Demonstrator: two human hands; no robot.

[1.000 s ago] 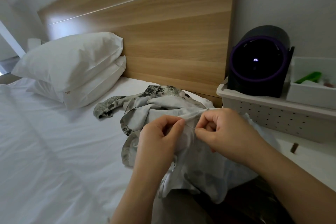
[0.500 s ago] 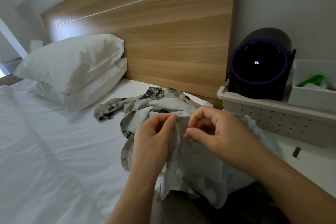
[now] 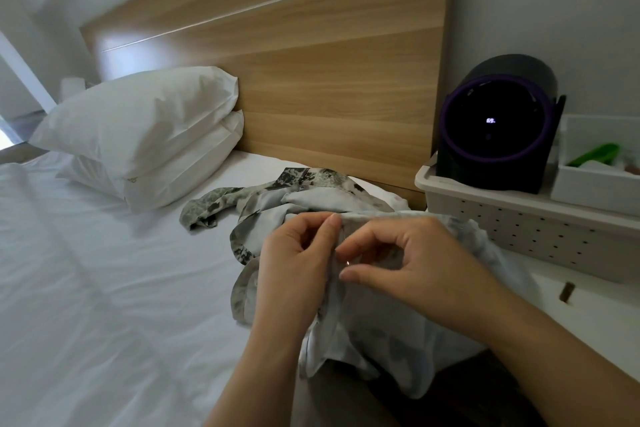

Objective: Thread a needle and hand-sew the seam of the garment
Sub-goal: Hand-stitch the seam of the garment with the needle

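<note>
Head view, hands at centre. The left hand (image 3: 294,260), fingers curled, pinches a raised fold of the crumpled pale grey woven garment with a dark mottled print (image 3: 377,319) between thumb and forefinger; the right hand (image 3: 412,263), at 3 o'clock of it and almost touching, has its fingers curled, with thumb and forefinger closed about a thin metal needle (image 3: 346,263), of which only a bright glint shows; no thread can be made out. The garment lies in soft folds on the bed, one loose hem hanging toward 6 o'clock over the person's lap and a darker printed sleeve trailing toward 10 o'clock. Beneath it is a smooth white cotton bed sheet (image 3: 104,288), lightly creased, which stretches broadly from 7 to 9 o'clock of the hands. Two plump white pillows (image 3: 145,128) are stacked at 10 o'clock against a flat, light, grained wooden headboard (image 3: 311,80). At 2 o'clock a white perforated plastic basket (image 3: 519,229) stands just beside the garment's edge; whether they touch cannot be told; it carries a rounded black device with a purple ring (image 3: 498,125) and a white rectangular box (image 3: 588,184).
</note>
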